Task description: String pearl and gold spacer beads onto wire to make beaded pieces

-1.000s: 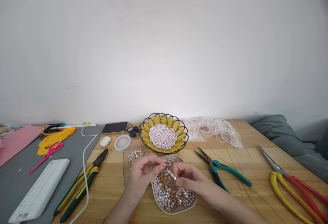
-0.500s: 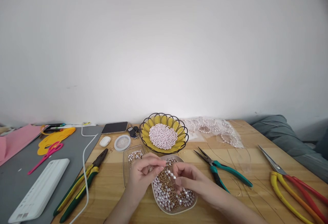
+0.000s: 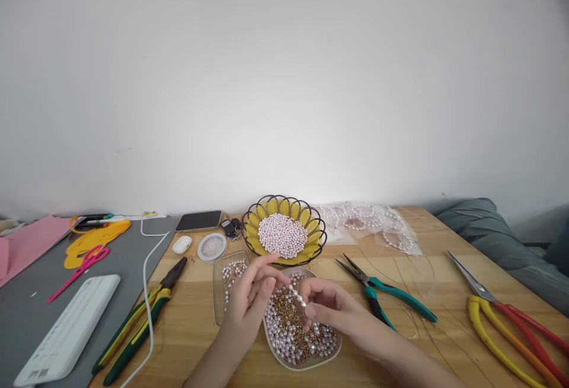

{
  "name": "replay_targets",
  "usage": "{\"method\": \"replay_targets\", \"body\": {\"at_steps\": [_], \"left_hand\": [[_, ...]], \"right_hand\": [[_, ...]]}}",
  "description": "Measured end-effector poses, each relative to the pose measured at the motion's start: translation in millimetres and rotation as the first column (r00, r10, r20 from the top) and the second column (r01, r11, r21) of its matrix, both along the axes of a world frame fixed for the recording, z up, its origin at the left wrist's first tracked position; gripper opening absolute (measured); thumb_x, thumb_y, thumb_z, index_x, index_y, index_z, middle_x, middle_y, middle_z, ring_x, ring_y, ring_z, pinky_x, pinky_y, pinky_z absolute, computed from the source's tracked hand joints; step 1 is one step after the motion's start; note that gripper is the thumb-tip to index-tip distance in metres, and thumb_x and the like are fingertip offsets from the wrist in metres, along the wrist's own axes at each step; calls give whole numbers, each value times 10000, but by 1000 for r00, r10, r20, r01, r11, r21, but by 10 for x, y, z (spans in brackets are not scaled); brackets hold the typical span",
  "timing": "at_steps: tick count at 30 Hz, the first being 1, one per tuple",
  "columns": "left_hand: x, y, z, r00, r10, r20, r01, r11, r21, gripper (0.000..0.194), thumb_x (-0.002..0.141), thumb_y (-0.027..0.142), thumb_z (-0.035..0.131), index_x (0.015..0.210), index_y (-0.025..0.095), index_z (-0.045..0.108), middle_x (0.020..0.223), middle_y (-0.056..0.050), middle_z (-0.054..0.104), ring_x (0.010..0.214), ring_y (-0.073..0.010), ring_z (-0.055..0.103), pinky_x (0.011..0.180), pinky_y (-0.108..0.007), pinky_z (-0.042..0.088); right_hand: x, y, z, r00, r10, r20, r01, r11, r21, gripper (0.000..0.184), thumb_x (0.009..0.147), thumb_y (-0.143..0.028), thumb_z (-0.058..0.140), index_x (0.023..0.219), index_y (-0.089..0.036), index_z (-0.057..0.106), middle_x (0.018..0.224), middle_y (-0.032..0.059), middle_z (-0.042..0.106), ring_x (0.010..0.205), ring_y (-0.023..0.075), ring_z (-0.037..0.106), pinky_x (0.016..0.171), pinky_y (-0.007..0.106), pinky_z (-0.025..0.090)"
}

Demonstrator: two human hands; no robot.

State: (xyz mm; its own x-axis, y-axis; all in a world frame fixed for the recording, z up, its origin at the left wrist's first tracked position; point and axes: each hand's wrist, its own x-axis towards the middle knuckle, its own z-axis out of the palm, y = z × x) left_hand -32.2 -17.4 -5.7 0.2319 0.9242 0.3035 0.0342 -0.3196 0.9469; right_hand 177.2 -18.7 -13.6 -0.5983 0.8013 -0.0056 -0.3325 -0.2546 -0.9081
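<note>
My right hand (image 3: 329, 305) pinches a short string of white pearl beads (image 3: 299, 298) between thumb and fingers. The string points up and left, toward my left hand (image 3: 254, 293). That left hand is open, its thumb and index finger apart, with the other fingers close to the string's far end; whether they touch it I cannot tell. Below both hands lies a shallow dish (image 3: 306, 368) of mixed white pearl and gold beads. Partly behind my left hand is a clear tray (image 3: 216, 293) with more beads. Beyond them stands a yellow basket with black rim (image 3: 320, 240), heaped with pale pink beads.
Green-handled long-nose pliers (image 3: 373, 287) and large scissors (image 3: 484, 299) lie to the right, among loose wires. Bagged pearl strands (image 3: 368, 219) lie behind. Left are yellow-green pliers (image 3: 151, 311), a white cable (image 3: 149, 293), a spool (image 3: 212, 247), a phone (image 3: 198, 220) and pink scissors (image 3: 82, 269).
The left thumb and index finger have parted from their pinch near the string's end, the index finger lifting up. My right hand keeps its hold, almost still.
</note>
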Motion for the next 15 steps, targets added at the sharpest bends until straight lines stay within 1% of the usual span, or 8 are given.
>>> {"method": "replay_targets", "body": {"at_steps": [1, 3, 5, 7, 9, 11, 13, 15], "left_hand": [[3, 3, 3, 999, 13, -45, -14, 1000, -11, 291, 1027, 332, 537, 1266, 210, 649, 943, -73, 776, 872, -208, 718, 830, -314, 573], [16, 14, 10, 979, 1, -204, 0, 1000, 6, 208, 1013, 282, 541, 1121, 198, 697, 891, -65, 771, 837, -215, 718, 779, -310, 563], [40, 25, 6, 920, -36, -390, 61, 997, 52, 161, 976, 192, 569, 983, 193, 730, 833, -50, 764, 772, -211, 709, 724, -306, 543], [71, 32, -16, 844, -74, -531, 149, 984, 99, 145, 923, 119, 628, 907, 199, 748, 831, -39, 769, 786, -217, 706, 742, -318, 539], [101, 35, -52, 781, -99, -617, 228, 965, 134, 133, 873, 87, 701, 887, 208, 754, 878, -34, 785, 885, -239, 709, 824, -347, 549], [116, 40, -90, 727, -89, -681, 278, 945, 173, 159, 833, 65, 744, 899, 209, 752, 947, -41, 794, 982, -266, 701, 906, -390, 547], [113, 48, -121, 688, -63, -723, 296, 934, 200, 210, 806, 67, 772, 960, 208, 748, 1052, -65, 788, 1062, -294, 684, 959, -436, 537], [98, 58, -142, 661, -57, -748, 300, 934, 193, 268, 776, 91, 810, 1009, 202, 740, 1104, -88, 778, 1087, -321, 677, 964, -470, 537]], "right_hand": [[4, -2, -1, 1000, -13, -14, 13, 1000, 0, 301, 839, -413, 824, 821, -181, 633, 714, -20, 667, 679, 118, 581, 723, 256, 416], [12, 0, -13, 998, -50, -44, 51, 999, 7, 281, 843, -401, 827, 827, -184, 649, 751, -16, 680, 722, 122, 598, 751, 256, 421], [17, 10, -35, 994, -81, -71, 83, 996, 23, 271, 857, -405, 816, 826, -183, 662, 767, -16, 676, 737, 123, 596, 766, 255, 422], [17, 23, -57, 991, -101, -91, 105, 993, 44, 270, 872, -411, 800, 820, -181, 669, 770, -14, 665, 738, 125, 583, 763, 255, 421], [12, 34, -71, 988, -110, -107, 116, 992, 55, 269, 879, -413, 791, 820, -180, 669, 777, -10, 656, 743, 131, 575, 756, 259, 422], [5, 40, -74, 987, -114, -113, 121, 991, 53, 277, 875, -418, 791, 815, -179, 665, 772, -6, 649, 739, 139, 571, 749, 267, 428], [1, 39, -69, 987, -118, -105, 123, 992, 37, 289, 862, -426, 801, 809, -180, 658, 753, -6, 644, 720, 144, 571, 740, 275, 433], [1, 35, -66, 988, -124, -96, 127, 992, 24, 298, 850, -428, 812, 804, -182, 650, 739, -8, 640, 705, 144, 571, 734, 276, 434]]}}
